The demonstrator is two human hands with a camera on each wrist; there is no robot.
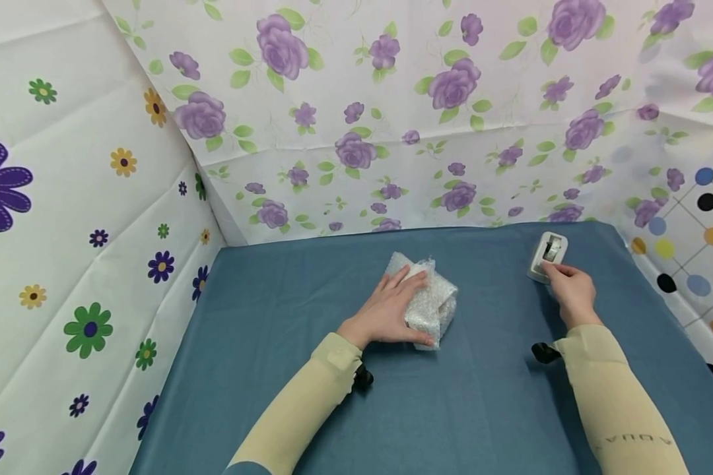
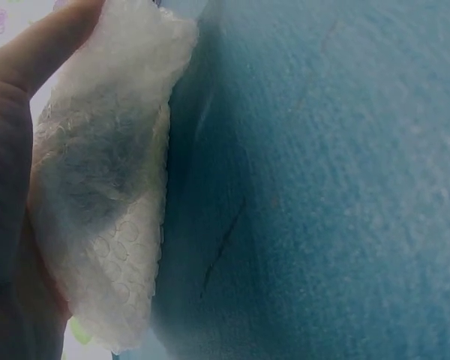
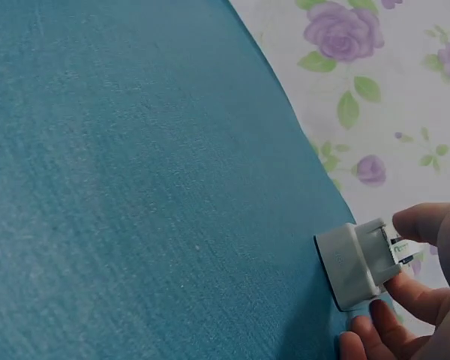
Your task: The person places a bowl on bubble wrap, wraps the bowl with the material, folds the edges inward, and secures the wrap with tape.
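A small package in clear bubble wrap [image 1: 432,309] lies on the blue cloth, in front of the body and slightly right of the middle of the head view. My left hand [image 1: 389,309] rests on it with fingers spread over its left and top, the thumb along the near side. In the left wrist view, the bubble-wrapped package [image 2: 109,195] sits against the palm, its contents hidden. Farther right is a small white tape dispenser [image 1: 555,245]. My right hand [image 1: 573,293] holds its near end, thumb [image 3: 420,223] and index finger [image 3: 416,295] on opposite sides of it.
The blue cloth [image 1: 309,277] covers the table. Its far edge meets a purple-flowered sheet [image 1: 356,119]. A daisy-patterned sheet [image 1: 83,198] hangs at the left and a dotted one [image 1: 683,264] at the right. Black wrist cameras stick out below both sleeves.
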